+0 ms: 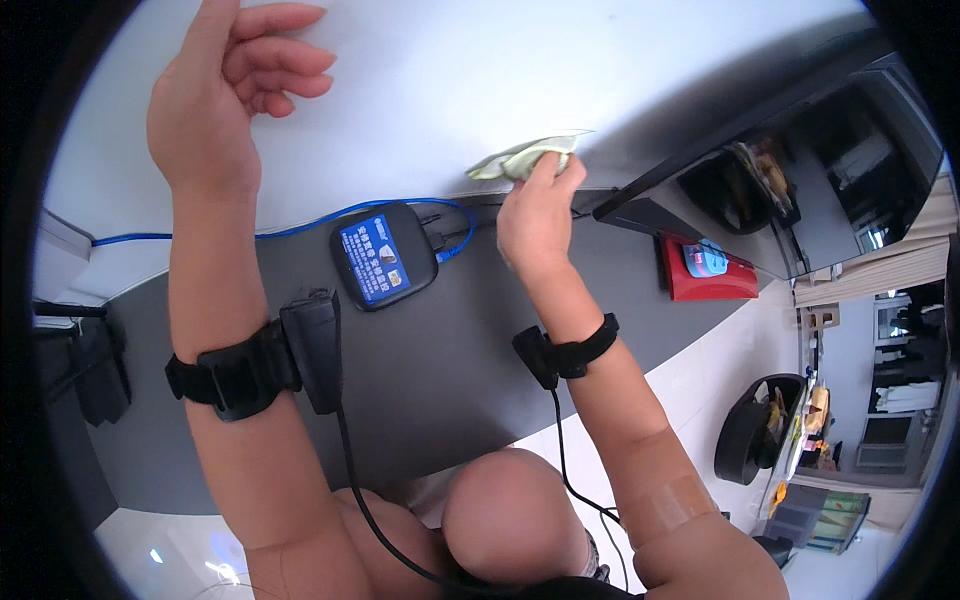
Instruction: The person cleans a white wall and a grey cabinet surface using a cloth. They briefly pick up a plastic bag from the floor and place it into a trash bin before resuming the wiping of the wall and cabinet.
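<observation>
In my right hand (536, 206) is a crumpled pale yellow-green cloth (536, 154), pinched against the white wall (420, 97) just above the dark grey cabinet top (420, 360). My left hand (214, 97) is raised before the wall at the upper left. Its fingers are loosely bent and apart, and it holds nothing. Between my forearms a black network box (352, 281) with a blue printed label lies on the cabinet. Black straps with small devices are fastened around both forearms.
A blue network cable (307, 227) runs along the wall into the box, beside black leads. A television (825, 172) stands at the right. A red flat case (712, 277) carries a blue-and-pink item (705, 259). A black device (97, 371) sits far left; a dark chair (742, 442) is on the floor.
</observation>
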`<state>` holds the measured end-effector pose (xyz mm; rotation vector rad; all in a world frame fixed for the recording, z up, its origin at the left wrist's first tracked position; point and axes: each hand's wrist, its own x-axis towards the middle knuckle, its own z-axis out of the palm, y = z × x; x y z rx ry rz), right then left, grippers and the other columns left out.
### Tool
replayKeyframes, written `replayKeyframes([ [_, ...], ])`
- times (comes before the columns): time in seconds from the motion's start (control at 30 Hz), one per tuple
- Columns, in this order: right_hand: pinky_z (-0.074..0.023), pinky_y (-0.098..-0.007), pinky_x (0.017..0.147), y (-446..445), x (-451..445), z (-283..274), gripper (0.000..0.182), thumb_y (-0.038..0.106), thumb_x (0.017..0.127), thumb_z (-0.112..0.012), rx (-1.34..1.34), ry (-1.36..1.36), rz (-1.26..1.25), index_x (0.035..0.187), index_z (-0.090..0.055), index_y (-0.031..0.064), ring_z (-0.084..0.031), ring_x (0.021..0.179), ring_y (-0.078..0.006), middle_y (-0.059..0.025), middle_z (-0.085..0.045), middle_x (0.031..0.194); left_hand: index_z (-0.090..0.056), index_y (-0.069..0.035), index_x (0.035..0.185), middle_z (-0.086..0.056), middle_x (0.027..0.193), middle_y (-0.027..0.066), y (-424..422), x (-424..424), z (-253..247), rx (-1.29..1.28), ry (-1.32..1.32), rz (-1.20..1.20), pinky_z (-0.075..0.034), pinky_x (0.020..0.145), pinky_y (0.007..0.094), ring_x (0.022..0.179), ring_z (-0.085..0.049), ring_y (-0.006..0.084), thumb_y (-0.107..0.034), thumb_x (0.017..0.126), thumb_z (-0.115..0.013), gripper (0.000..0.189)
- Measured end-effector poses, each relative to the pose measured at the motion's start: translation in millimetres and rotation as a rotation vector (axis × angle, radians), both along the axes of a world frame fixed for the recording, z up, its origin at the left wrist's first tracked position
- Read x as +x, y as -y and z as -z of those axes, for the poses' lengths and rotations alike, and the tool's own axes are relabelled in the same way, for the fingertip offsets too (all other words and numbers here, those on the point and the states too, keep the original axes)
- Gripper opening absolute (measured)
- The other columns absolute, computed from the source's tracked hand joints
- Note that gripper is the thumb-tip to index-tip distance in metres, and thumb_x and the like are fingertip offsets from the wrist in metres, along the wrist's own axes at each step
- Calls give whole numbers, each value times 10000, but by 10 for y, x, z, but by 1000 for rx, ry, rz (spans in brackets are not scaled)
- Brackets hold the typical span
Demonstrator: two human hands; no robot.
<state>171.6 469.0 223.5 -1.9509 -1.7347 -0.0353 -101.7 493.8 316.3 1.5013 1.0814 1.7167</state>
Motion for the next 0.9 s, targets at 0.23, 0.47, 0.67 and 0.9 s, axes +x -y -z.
replayKeyframes([
  [0.23, -481, -477, 852, -141, 179, -204, 390, -14, 809, -523, 173, -83, 55, 1154, -365, -104, -530, 961, -510, -335, -300, 1265, -688, -24, 949, -684, 681, 53, 17, 86, -64, 23, 65, 53, -401, 528, 180, 600, -643, 101, -428, 1004, -320, 550],
  [0.47, -476, -474, 871, -53, 164, -95, 414, -17, 801, -529, 56, 19, 17, 1172, -366, -104, -496, 1042, -504, -339, -293, 1287, -680, -18, 973, -685, 699, 55, -5, 49, -36, 18, 31, 42, -407, 549, 180, 621, -641, 100, -420, 1012, -296, 557],
  [0.67, -476, -467, 881, -26, 122, 6, 417, 2, 808, -532, 56, 35, -54, 1173, -361, -100, -490, 1039, -529, -338, -285, 1291, -679, -19, 984, -687, 710, 55, 9, 9, -27, -10, 5, 24, -411, 559, 179, 642, -651, 99, -418, 1012, -296, 553],
  [0.9, -501, -465, 825, -135, 240, -160, 397, 8, 827, -532, 111, 3, 14, 1164, -353, -101, -549, 937, -500, -336, -290, 1281, -683, -29, 967, -686, 698, 51, 33, 26, -110, 53, 24, 66, -410, 554, 177, 627, -649, 97, -427, 1007, -303, 552],
])
